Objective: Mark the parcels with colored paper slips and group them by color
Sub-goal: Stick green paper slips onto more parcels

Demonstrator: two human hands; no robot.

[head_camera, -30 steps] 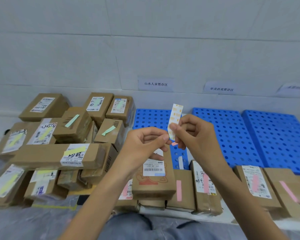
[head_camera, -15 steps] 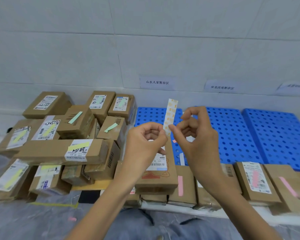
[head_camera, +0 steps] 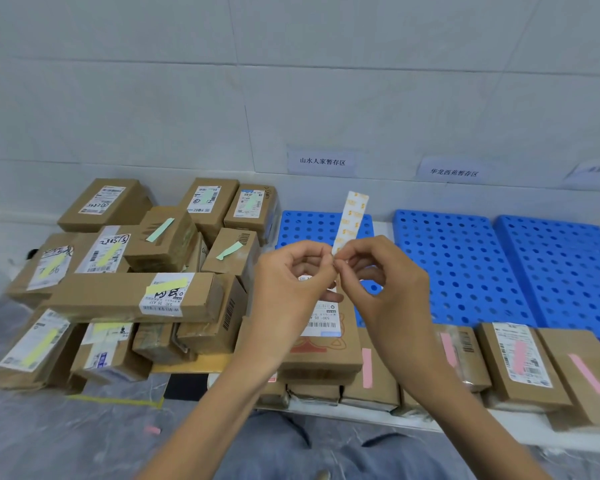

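Between both hands: upright white slip (head_camera: 351, 220), orange-printed.

One paper sign (head_camera: 322, 162) on the wall reads "山水人家暂存区"; the sign (head_camera: 453, 173) to its right reads "华龙西苑暂存区". The label (head_camera: 321, 318) on the box below the hands shows "530-05", and the label (head_camera: 162, 296) on the long box shows "530 05 A37" upside down.

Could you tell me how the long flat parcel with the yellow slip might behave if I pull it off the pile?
The long parcel looks stiff, so it probably won't sag. It spans several boxes, which could shift as it slides.
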